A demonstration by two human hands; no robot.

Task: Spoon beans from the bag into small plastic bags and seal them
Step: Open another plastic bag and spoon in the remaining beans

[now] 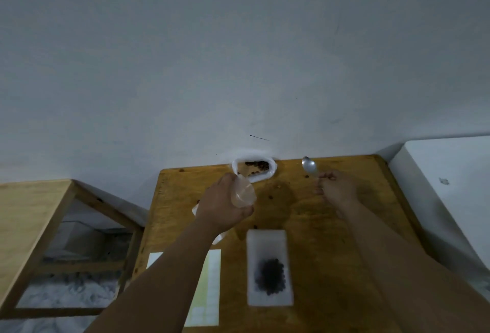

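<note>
At far left, a wooden frame (34, 200) stands beside the table (331, 239), a gap between them. On the table's near left a pale paper sheet (210, 287) lies flat, partly hidden by the left forearm.

Left hand (225, 208): raised over the table's left-centre, fingers curled round a small clear bag (244, 194), whose mouth is turned toward the far edge. Whether the small bag holds anything: cannot tell.

Bag of beans (254, 170): white, at the far edge against the wall (238, 67), top rolled open, brown beans showing inside. It sits just beyond the left hand.

Centre: a few loose beans (270, 196) on the wood. Nearer the person, a flat white packet (269, 271) with a dark heap of beans in it; picture blurred here.

Spoon (309, 166): metal, bowl pointing away, right of the bag of beans and apart from it.

Right hand (334, 186): thumb and fingertips pinch the spoon's handle.

Far right: a white surface (450, 173) beside the table.
</note>
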